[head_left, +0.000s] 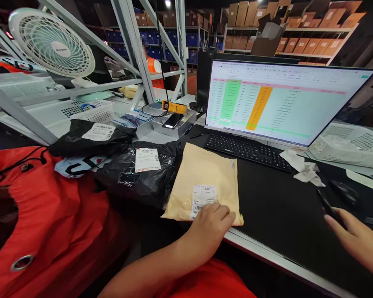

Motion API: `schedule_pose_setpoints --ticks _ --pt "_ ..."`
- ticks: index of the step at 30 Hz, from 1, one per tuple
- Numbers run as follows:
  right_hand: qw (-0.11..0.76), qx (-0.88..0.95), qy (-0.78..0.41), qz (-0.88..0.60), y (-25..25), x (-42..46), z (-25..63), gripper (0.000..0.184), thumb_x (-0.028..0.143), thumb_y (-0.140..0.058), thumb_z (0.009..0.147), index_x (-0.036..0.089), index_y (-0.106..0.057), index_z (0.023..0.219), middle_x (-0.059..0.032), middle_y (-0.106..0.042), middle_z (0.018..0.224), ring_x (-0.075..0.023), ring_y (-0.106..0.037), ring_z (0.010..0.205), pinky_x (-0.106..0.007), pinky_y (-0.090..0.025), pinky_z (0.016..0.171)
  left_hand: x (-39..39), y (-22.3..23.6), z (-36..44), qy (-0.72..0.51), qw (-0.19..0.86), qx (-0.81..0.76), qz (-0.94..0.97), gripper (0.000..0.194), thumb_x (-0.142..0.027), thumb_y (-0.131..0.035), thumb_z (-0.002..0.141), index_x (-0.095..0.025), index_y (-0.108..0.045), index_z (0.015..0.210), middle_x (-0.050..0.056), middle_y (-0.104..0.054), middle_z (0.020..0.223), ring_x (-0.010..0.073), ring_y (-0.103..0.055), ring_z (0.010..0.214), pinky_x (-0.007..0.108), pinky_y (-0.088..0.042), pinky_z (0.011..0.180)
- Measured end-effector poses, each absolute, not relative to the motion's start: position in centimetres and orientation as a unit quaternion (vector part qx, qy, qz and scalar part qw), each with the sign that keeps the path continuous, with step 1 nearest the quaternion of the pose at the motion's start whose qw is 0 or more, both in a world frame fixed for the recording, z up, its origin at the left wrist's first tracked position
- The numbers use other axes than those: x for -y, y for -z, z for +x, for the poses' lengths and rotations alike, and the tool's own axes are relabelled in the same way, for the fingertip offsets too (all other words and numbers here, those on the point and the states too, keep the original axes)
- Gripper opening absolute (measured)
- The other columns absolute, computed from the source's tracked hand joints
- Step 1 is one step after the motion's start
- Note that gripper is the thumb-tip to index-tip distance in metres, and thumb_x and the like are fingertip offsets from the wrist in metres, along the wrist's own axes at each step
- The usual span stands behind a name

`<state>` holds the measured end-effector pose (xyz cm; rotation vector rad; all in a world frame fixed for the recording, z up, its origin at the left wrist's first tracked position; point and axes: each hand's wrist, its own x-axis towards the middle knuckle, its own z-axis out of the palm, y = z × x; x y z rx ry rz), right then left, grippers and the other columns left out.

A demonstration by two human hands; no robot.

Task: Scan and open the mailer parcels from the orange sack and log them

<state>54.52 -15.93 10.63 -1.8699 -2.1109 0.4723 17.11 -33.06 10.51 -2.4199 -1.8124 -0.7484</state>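
Note:
A tan padded mailer (pixel 205 178) with a white shipping label lies on the black desk mat in front of me. My left hand (pixel 213 221) rests on its near edge, fingers curled over the label's corner. My right hand (pixel 349 229) hovers at the right, fingers wrapped round a dark slim handheld device (pixel 328 207). A black computer mouse (pixel 343 192) sits just beyond it.
Black plastic parcels (pixel 143 169) with labels lie left of the mailer, beside a large red sack (pixel 49 223). A keyboard (pixel 247 150) and monitor (pixel 282 101) stand behind. White baskets (pixel 351 145), crumpled tissue (pixel 303 167), a desk fan (pixel 51 43) and a tray with a phone (pixel 172 121) surround them.

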Motion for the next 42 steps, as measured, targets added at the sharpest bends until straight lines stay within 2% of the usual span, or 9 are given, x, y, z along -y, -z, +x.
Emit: schedule_pose_setpoints --ticks 4,12,17,20,23,30,34,37,42 --pt "0.148 0.739 -0.232 -0.615 -13.6 16.2 51.5 0.044 0.053 -0.033 0.101 0.021 -0.054 0.122 -0.0189 -0.060 0.131 -0.0362 -0.052 0.127 -0.046 -0.038 0.106 33.9 -9.1 16.8 0.182 0.013 0.541 -0.821 0.012 -0.010 -0.058 0.093 -0.021 -0.063 0.092 0.000 -0.066 0.088 0.0193 -0.058 0.080 0.034 -0.047 0.070" --pt "0.148 0.860 -0.138 -0.467 -13.2 17.9 45.6 0.033 0.049 -0.039 0.103 0.023 -0.053 0.118 -0.0058 -0.066 0.098 -0.0251 -0.065 0.086 -0.035 -0.047 0.075 37.2 -9.2 11.7 0.212 0.051 0.563 -0.798 0.029 -0.008 -0.046 0.096 -0.022 -0.056 0.073 0.000 -0.060 0.072 0.0184 -0.053 0.072 0.033 -0.036 0.061" --pt "0.165 0.926 0.010 -0.339 -12.8 18.0 43.0 0.026 0.033 -0.040 0.107 0.021 -0.057 0.121 -0.0039 -0.066 0.112 -0.0209 -0.064 0.093 -0.031 -0.045 0.071 37.3 -11.0 12.6 0.223 -0.065 0.632 -0.739 0.023 -0.003 -0.048 0.086 -0.023 -0.059 0.080 0.001 -0.064 0.085 0.0173 -0.059 0.081 0.030 -0.047 0.071" --pt "0.171 0.942 0.098 -0.272 -12.8 17.9 42.4 0.022 0.023 -0.044 0.106 0.018 -0.060 0.121 -0.0039 -0.066 0.109 -0.0192 -0.063 0.089 -0.030 -0.042 0.071 36.7 -11.0 14.3 0.276 0.040 0.691 -0.667 0.011 -0.025 -0.054 0.094 -0.020 -0.063 0.098 0.008 -0.067 0.098 0.0237 -0.061 0.091 0.037 -0.052 0.078" --pt "0.210 0.949 0.162 -0.171 -12.8 18.6 41.5 0.029 0.007 -0.043 0.102 0.015 -0.062 0.124 -0.0050 -0.066 0.107 -0.0177 -0.060 0.085 -0.031 -0.041 0.074 36.3 -10.0 16.1 0.270 0.134 0.709 -0.637 0.041 -0.043 -0.066 0.089 -0.015 -0.061 0.119 0.014 -0.066 0.113 0.0296 -0.061 0.099 0.043 -0.054 0.080" --pt "0.159 0.959 0.234 -0.012 -12.4 20.1 37.0 0.032 0.006 -0.044 0.100 0.007 -0.065 0.124 -0.0077 -0.062 0.088 -0.0191 -0.053 0.072 -0.035 -0.032 0.061 36.8 -7.9 16.5 0.290 0.144 0.655 -0.683 0.010 -0.013 -0.056 0.093 -0.018 -0.064 0.097 0.005 -0.067 0.090 0.0206 -0.063 0.086 0.031 -0.054 0.070" --pt "0.136 0.922 0.344 -0.117 -13.0 13.6 41.8 0.034 0.006 -0.042 0.101 0.015 -0.066 0.124 -0.0078 -0.064 0.094 -0.0184 -0.054 0.076 -0.033 -0.031 0.063 37.3 -7.0 15.9 0.321 0.132 0.651 -0.676 0.012 -0.010 -0.055 0.093 -0.019 -0.063 0.090 0.004 -0.065 0.085 0.0195 -0.061 0.084 0.029 -0.053 0.070" --pt "0.156 0.873 0.382 -0.260 -12.7 8.5 48.9 0.049 0.012 -0.022 0.106 0.011 -0.071 0.104 -0.0098 -0.058 0.075 -0.0186 -0.052 0.064 -0.032 -0.023 0.058 37.8 -6.4 15.5 0.352 0.128 0.647 -0.664 0.008 -0.013 -0.058 0.094 -0.019 -0.064 0.093 0.004 -0.066 0.085 0.0203 -0.062 0.094 0.030 -0.053 0.082" --pt "0.135 0.812 0.277 -0.495 -8.6 7.0 56.8 0.045 0.026 -0.030 0.104 0.016 -0.072 0.117 -0.0161 -0.065 0.088 -0.0260 -0.055 0.061 -0.034 -0.032 0.056 37.6 -8.5 14.2 0.319 0.096 0.661 -0.673 0.028 -0.046 -0.062 0.094 -0.020 -0.062 0.084 0.005 -0.066 0.086 0.0216 -0.061 0.085 0.032 -0.048 0.069"
